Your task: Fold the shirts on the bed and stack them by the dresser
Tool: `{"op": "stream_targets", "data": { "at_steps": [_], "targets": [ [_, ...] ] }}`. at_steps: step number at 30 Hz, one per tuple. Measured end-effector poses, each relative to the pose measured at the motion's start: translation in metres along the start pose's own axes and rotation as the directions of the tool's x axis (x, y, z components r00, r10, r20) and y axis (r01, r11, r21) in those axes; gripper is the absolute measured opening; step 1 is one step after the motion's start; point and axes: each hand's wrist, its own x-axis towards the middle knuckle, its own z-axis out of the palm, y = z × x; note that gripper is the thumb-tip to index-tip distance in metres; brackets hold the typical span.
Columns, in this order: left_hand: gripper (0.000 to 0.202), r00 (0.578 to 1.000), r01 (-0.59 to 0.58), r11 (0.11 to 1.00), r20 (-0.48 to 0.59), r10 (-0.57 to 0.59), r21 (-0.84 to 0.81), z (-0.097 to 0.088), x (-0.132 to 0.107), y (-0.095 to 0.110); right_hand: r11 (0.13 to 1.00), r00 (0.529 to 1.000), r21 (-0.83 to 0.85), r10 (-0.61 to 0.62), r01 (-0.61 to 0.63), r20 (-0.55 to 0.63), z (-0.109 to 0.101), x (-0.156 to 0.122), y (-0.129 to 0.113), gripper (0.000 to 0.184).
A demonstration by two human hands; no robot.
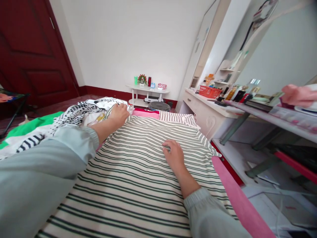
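A cream shirt with dark green stripes (138,172) lies spread out in front of me, its far end toward the wall. My left hand (119,114) rests at its far left shoulder, next to a pile of clothes; the fingers bend down over the cloth, and their tips are partly hidden. Over the upper middle of the shirt is my right hand (174,153), palm down, with thumb and fingers loosely curved and apart. The right sleeve (209,145) stretches toward the pink surface edge (235,188). Slight creases run across the fabric between my hands.
A heap of patterned clothes (81,110) and a green-and-white cloth (34,127) lie at left. Beyond the shirt is another striped garment (177,118). A white dresser (198,105) with a red basket (210,91) and a cluttered shelf table (267,114) stand close at right.
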Motion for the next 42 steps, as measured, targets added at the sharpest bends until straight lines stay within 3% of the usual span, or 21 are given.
{"op": "stream_targets", "data": {
  "at_steps": [5, 11, 15, 18, 20, 23, 25, 30, 34, 39, 42],
  "targets": [
    [0.041, 0.972, -0.152, 0.986, 0.172, 0.163, -0.073, 0.032, 0.006, 0.033, 1.000, 1.000, 0.000, -0.004, 0.004, 0.006, 0.000, 0.000, 0.000, 0.019],
    [0.051, 0.963, 0.043, 0.997, 0.270, -0.024, -0.063, 0.061, 0.011, 0.023, 1.000, 1.000, 0.000, 0.000, 0.000, 0.001, 0.000, 0.000, 0.001, 0.019],
    [0.046, 0.969, 0.112, 0.994, 0.223, -0.106, -0.014, 0.062, 0.009, 0.039, 1.000, 1.000, -0.003, 0.004, -0.003, 0.009, 0.001, 0.001, 0.002, 0.020],
    [0.051, 0.991, 0.030, 0.998, 0.132, -0.023, -0.051, 0.066, 0.000, 0.061, 1.000, 1.000, -0.006, 0.001, -0.001, 0.011, 0.001, 0.001, 0.001, 0.020],
    [0.057, 0.991, -0.022, 0.993, 0.132, 0.037, -0.116, 0.072, -0.007, 0.071, 1.000, 1.000, -0.009, -0.004, 0.004, 0.011, 0.000, 0.001, 0.001, 0.021],
    [0.069, 0.986, 0.044, 0.986, 0.164, -0.017, -0.161, 0.079, -0.019, 0.076, 1.000, 1.000, -0.027, 0.009, -0.010, -0.028, 0.000, 0.000, 0.002, 0.027],
    [0.073, 0.992, 0.074, 0.984, 0.118, -0.055, -0.161, 0.081, -0.026, 0.077, 0.998, 0.998, -0.048, 0.036, -0.038, -0.044, 0.001, 0.001, 0.004, 0.034],
    [0.078, 0.988, 0.016, 0.980, 0.152, 0.014, -0.196, 0.078, -0.042, 0.084, 0.991, 0.999, -0.133, 0.019, -0.013, 0.042, 0.005, -0.001, 0.006, 0.031],
    [0.086, 0.991, 0.077, 0.976, 0.121, -0.053, -0.202, 0.075, -0.050, 0.089, 0.981, 0.997, -0.192, -0.008, 0.022, 0.075, 0.001, 0.000, -0.001, 0.028],
    [0.071, 0.994, 0.083, 0.970, -0.056, -0.098, -0.227, 0.067, -0.054, 0.091, 0.964, 0.994, -0.267, 0.034, -0.005, 0.103, -0.006, 0.044, 0.003, 0.022],
    [0.059, 0.986, 0.132, 0.965, -0.068, -0.151, -0.229, 0.063, -0.055, 0.091, 0.960, 0.998, -0.279, -0.004, 0.022, 0.066, -0.002, 0.085, 0.025, 0.025]
  ]
}}
